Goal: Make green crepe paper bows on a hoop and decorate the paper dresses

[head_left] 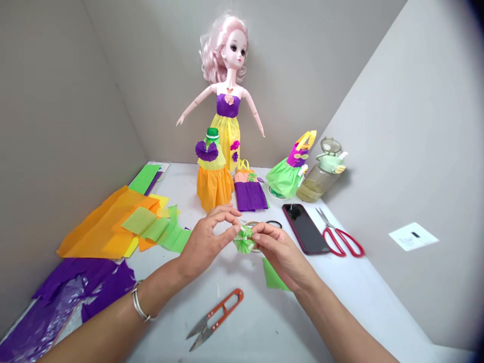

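Observation:
Both hands meet over the white table (264,322), pinching a small pleated green crepe-paper piece (244,242). My left hand (206,241) pinches its upper edge between thumb and fingertips; a silver bangle circles that wrist. From the right side, my right hand (280,254) grips the same piece with closed fingers. A green paper scrap (273,276) lies under the right hand. Just behind the hands are tape rolls (273,223), partly hidden.
A pink-haired doll (227,101) in a purple and yellow dress stands at the back. Paper dresses (214,176), (249,191), (289,171) and a glass jar (321,176) stand before it. A phone (305,228), red scissors (342,237), orange snips (215,318), orange/green sheets (121,224), purple paper (68,297) lie around.

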A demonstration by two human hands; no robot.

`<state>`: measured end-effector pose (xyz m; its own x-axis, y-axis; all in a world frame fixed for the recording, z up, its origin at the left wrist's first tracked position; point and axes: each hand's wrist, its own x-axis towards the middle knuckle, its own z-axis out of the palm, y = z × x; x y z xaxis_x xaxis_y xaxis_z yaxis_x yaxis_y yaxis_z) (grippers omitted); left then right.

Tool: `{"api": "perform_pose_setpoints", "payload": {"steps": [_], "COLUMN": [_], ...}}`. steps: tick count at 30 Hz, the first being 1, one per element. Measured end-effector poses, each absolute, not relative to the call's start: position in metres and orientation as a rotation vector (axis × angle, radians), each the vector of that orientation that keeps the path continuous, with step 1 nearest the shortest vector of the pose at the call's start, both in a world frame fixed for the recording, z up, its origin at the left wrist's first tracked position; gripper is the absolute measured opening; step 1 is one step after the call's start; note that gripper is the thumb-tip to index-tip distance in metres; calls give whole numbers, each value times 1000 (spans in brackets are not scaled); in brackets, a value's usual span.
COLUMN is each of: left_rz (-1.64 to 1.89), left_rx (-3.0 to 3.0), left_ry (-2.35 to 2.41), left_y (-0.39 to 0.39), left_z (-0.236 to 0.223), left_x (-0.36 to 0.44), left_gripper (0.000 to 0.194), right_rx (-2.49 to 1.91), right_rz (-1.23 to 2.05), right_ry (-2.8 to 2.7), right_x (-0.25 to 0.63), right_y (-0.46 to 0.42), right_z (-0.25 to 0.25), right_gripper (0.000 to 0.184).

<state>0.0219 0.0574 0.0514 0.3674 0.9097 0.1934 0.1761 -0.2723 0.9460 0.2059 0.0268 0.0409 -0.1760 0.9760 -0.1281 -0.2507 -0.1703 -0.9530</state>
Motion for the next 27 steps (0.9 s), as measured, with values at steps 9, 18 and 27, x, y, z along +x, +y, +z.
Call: {"api": "perform_pose_setpoints", "payload": {"steps": [9, 18, 27], "left_rz": [1125, 795, 758], "left_rx": [1719, 1592, 1515], "left_ry": [1079, 900, 883], "left_y": [73, 72, 72], "left_z": [43, 44, 43], "left_x": [14, 14, 16], "left_gripper": [18, 21, 18], "right_rx": [-923, -916, -982], "right_rz": [1678, 1644, 1575], "right_ry": [-842, -800, -888], "right_x": [210, 210, 209], "right_y": [30, 32, 32], "right_z": [33, 29, 28], "right_gripper": [9, 9, 10]}}
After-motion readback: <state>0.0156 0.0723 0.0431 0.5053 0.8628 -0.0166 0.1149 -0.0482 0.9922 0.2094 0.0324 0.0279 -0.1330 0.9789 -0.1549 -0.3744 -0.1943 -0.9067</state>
